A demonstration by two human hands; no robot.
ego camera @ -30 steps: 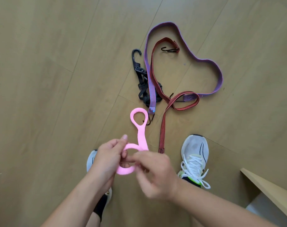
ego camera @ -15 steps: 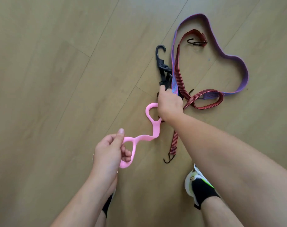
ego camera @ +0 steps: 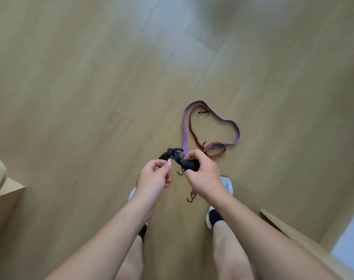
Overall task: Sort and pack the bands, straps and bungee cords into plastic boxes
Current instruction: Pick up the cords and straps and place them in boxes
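Note:
A black strap with a hook and buckle [ego camera: 175, 155] hangs in the air between my hands. My right hand [ego camera: 204, 176] grips its bundled part. My left hand [ego camera: 153, 176] has curled fingers, and its thumb and fingertips pinch the strap's left end. On the floor beyond lie a purple loop band [ego camera: 237, 132] and a red bungee cord [ego camera: 192, 130] that crosses it. One metal hook [ego camera: 190, 199] of the red cord shows near my right foot. The pink band is not in sight.
A cardboard box [ego camera: 6, 195] stands at the left edge. A light wooden furniture edge [ego camera: 293, 235] runs along the lower right. My white shoes [ego camera: 226, 184] stand on the wood floor just below the hands.
My right hand has lifted the black strap off the floor and brought it to my left hand. The pink band has gone from view. The camera has pulled back and up.

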